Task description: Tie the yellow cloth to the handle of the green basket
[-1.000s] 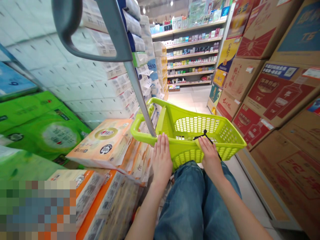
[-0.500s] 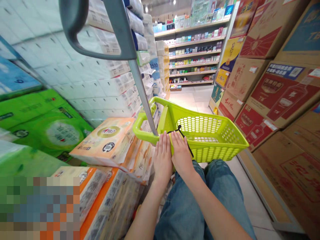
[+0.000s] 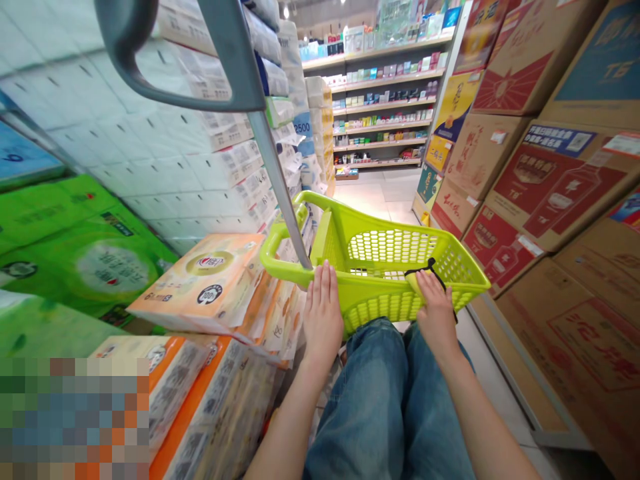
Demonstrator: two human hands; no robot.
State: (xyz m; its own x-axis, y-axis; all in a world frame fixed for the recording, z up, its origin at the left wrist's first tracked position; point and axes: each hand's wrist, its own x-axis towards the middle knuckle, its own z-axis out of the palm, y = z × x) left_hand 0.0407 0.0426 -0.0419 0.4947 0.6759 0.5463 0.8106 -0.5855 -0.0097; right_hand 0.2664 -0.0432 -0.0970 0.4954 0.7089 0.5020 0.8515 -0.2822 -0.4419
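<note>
A lime-green shopping basket (image 3: 373,283) with perforated sides stands in front of my knees. My left hand (image 3: 324,307) lies with fingers stretched flat on its near rim, beside the foot of the metal pole (image 3: 280,190). Farther right along the same rim, my right hand (image 3: 436,313) presses a yellow cloth with black edging (image 3: 413,283) onto the plastic, its fingers bent over the edge. Most of the cloth is hidden under that hand. At the top of the pole is a grey handle (image 3: 245,87).
Tissue packs (image 3: 200,277) are stacked close on the left, with green packs (image 3: 100,260) behind them. Cardboard cartons (image 3: 565,180) rise on the right. Shelves of small boxed goods (image 3: 385,110) stand at the far end of the tiled aisle (image 3: 383,190).
My right hand has slid right along the basket rim with the cloth, away from my left hand. My left hand stays near the pole. The view has shifted slightly.
</note>
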